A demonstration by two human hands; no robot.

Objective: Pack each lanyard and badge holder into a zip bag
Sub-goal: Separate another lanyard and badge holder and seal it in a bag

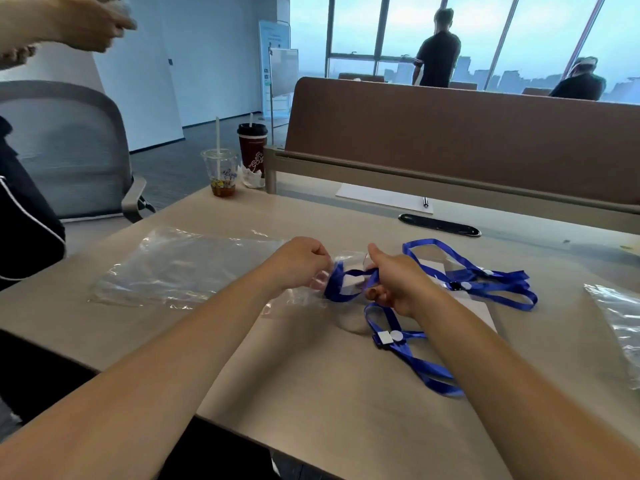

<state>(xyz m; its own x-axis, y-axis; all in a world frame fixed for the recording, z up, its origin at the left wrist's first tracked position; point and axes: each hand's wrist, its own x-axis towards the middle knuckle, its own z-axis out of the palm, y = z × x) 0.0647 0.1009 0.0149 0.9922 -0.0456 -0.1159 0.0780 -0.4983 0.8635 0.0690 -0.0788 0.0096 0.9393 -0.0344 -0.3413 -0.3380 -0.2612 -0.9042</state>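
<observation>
**Soft ribbon, slippery film: feeding a lanyard into the zip bag**

The zip bag lies flat on the worktop, its mouth turned towards the hands. The left hand is at that mouth, fingers curled and pinching the film's edge to keep it open. Just beyond the mouth, the right hand has its fingers closed round a bunched part of the blue lanyard, thumb raised. The rest of the ribbon trails from the bag's mouth back towards the person, with its clip and white tab lying loose on the worktop. The badge holder, clear with a white card in it, sits right at the mouth, wrapped in ribbon. Whether it is already inside cannot be told, since both plastics are transparent.

Everything here looks light. The ribbon is limp and will flop and loop rather than push, so it probably wants gathering into a bundle and holding near the clip, the only firm part. The badge holder seems the stiffer piece and the better leader into the bag. The film is thin, glossy and likely to slide or collapse shut, so a pinch at the lip suits it.

A second lanyard lies further from the bag's mouth, beyond the right hand.
</observation>
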